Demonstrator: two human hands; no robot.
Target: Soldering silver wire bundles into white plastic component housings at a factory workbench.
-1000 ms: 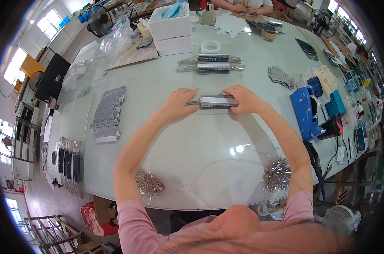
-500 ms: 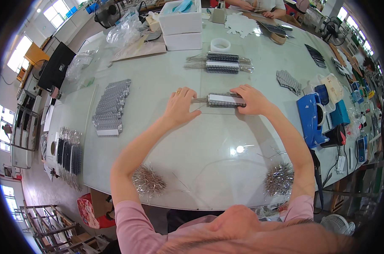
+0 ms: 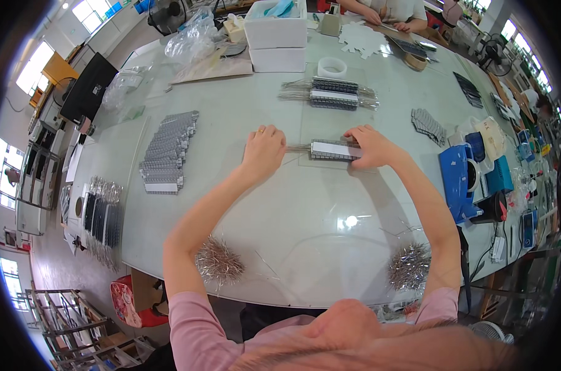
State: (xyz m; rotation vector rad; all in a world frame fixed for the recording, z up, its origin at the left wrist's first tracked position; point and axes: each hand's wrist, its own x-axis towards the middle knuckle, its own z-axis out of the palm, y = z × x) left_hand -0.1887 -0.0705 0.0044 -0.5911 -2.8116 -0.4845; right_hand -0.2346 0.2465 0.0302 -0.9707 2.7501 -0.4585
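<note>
In the middle of the table lies a bundle of dark gridded strips (image 3: 335,150) with a white strip along its top. Thin metal wires (image 3: 298,149) stick out of its left end. My left hand (image 3: 265,149) is closed at the outer ends of those wires, fingertips curled under and partly hidden. Round the bundle's right end my right hand (image 3: 373,147) is closed, thumb on the near side and fingers on the far side. Just beyond lies a similar wired bundle (image 3: 334,96). Two heaps of loose wire pieces, a left heap (image 3: 220,261) and a right heap (image 3: 409,267), lie by my forearms.
Overlapping grey gridded pieces (image 3: 169,151) lie to the left, wired dark strips (image 3: 102,216) at the left edge. A tape roll (image 3: 332,68) and white foam box (image 3: 279,59) stand at the back. A blue tool (image 3: 457,182) is at right. Another person's hands (image 3: 392,21) work opposite.
My left thumb, stretched out before, has drawn in, and the fingers have closed over the wire ends. My right hand still grips the bundle. The whole view has shifted slightly.
</note>
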